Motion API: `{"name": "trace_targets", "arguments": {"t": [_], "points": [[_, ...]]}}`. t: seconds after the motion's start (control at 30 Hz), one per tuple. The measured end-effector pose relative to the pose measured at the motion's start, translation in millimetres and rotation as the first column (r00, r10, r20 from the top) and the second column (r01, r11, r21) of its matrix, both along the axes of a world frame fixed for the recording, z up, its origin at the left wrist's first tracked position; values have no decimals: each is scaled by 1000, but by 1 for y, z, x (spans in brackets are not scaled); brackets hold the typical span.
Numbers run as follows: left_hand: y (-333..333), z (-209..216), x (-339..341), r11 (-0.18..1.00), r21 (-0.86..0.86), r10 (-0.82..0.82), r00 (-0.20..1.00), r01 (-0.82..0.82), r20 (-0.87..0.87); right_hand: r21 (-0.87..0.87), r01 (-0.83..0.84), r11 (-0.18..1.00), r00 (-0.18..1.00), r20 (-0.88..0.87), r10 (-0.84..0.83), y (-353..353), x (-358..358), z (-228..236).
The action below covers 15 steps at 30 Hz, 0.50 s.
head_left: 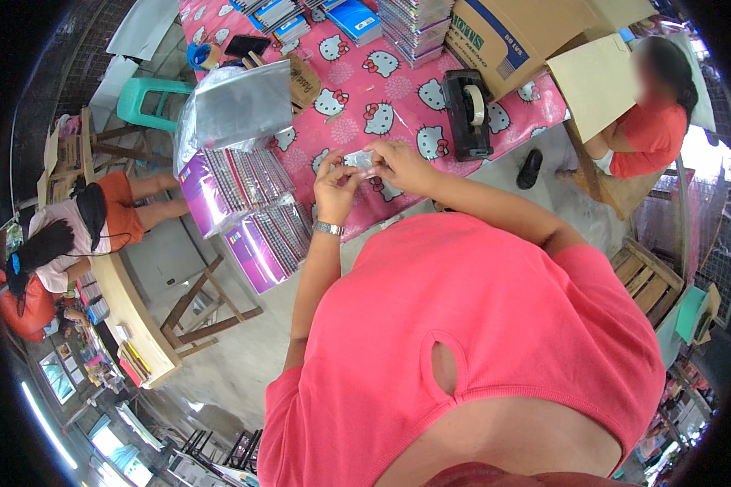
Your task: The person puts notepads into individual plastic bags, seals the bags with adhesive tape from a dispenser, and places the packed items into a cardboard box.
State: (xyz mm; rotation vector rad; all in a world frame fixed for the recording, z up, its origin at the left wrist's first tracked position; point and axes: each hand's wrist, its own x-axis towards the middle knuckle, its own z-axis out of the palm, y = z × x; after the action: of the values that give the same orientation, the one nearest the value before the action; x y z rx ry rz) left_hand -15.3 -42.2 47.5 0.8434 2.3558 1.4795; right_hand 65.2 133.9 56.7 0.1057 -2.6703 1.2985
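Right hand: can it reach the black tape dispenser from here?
Probably yes: nothing seems to stand between the right hand and the black tape dispenser on the pink tablecloth. The hand holds a small shiny piece, though, and may need freeing first.

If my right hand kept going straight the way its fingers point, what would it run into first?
Your right hand would likely meet your left hand first, across the small shiny piece between them; exact depth is unclear.
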Motion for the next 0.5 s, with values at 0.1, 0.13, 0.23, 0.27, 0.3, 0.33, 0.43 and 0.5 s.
{"name": "trace_targets", "arguments": {"t": [0.1,0.13,0.23,0.27,0.3,0.33,0.43,0.5], "points": [[5,-3,2,993,20,117,992,-116,-46,-67,21,998,999,25,-19,-3,-5,-3],[6,-4,3,986,23,164,983,-162,-86,-22,54,998,999,5,-53,-5,-6,-2],[8,0,0,984,-67,158,986,-162,-59,-61,82,995,994,71,-77,0,-10,3],[11,2,-3,986,-64,154,986,-157,-57,-148,81,986,986,156,-57,4,-11,5],[14,6,-5,971,-181,149,988,-154,-41,-145,86,986,985,159,-63,7,-10,6],[18,10,-7,944,-296,144,989,-145,-24,-196,88,977,980,194,-50,11,-9,7],[21,16,-20,869,-493,-16,995,-33,-96,-306,151,940,969,232,-81,26,5,31],[27,31,-21,838,-545,25,999,-41,-36,-301,371,878,925,207,-320,50,26,35]]}}
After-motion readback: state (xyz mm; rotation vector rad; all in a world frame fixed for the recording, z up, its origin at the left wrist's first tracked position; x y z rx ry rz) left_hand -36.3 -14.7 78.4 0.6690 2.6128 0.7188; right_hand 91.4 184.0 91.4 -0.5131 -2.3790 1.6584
